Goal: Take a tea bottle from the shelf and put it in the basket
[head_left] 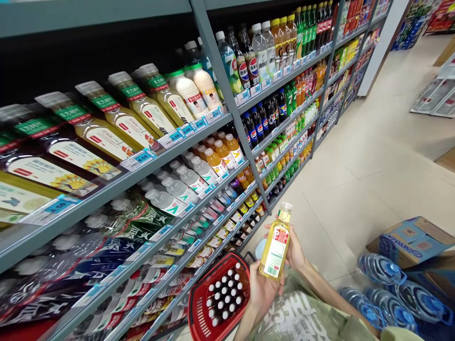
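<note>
I hold a squarish bottle of pale yellow drink point(276, 247) in front of my body, its cap pointing away from me and a white and red label with a barcode facing up. My left hand point(262, 290) is closed round its lower end. Higher on the bottle, my right hand point(295, 248) grips its right side, with fingertips partly hidden behind it. Just left of my left hand is a red shopping basket point(245, 268); in it are several small dark bottles with white caps point(225, 296).
A grey shelf rack point(245, 111) runs along the left, stocked with rows of drinks, including large tea bottles point(106, 124) and blue price tags. Several big water jugs point(382, 267) and a cardboard box point(414, 241) sit on the floor at right. Tiled floor point(355, 189) stretches ahead.
</note>
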`<state>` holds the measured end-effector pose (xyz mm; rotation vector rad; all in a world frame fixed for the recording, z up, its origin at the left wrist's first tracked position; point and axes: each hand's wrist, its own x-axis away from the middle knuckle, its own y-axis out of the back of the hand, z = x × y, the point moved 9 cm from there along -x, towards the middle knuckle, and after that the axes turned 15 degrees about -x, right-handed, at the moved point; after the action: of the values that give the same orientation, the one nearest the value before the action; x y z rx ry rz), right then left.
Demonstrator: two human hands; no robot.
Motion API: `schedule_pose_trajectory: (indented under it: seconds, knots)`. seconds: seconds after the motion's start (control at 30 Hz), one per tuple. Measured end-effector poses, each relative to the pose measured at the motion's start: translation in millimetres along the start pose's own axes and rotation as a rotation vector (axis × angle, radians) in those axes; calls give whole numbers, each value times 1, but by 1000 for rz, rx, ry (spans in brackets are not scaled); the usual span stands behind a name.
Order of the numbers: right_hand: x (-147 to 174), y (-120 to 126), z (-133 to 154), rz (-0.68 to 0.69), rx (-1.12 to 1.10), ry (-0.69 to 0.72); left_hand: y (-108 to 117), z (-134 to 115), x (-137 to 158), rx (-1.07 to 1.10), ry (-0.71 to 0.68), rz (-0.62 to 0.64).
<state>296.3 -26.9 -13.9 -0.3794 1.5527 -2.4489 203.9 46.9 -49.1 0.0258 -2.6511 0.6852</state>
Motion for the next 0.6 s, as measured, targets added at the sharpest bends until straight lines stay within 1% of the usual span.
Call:
schedule_pose_trajectory:
  seconds: [0.07, 0.13, 0.2, 0.4, 0.5, 0.57, 0.6]
  knots:
    - [0, -2, -3, 11, -30, -40, 0, 0, 1, -4, -1, 1]
    - [1, -4, -3, 19, -46, -47, 0, 0, 1, -8, -4, 1]
    - [1, -3, -3, 16, -44, -52, 1, -1, 1, -14, -11, 2]
    - [3, 2, -9, 3, -8, -130, 5, 5, -1, -47, -56, 6]
    - [1, 3, -10, 15, -26, -139, 13, 6, -2, -135, -145, -52]
    - [-2, 3, -5, 5, -22, -85, 21, -3, 2, -317, -270, -140]
    - [-4, 4, -2, -6, -5, -49, 24, -11, 5, -461, -357, -195]
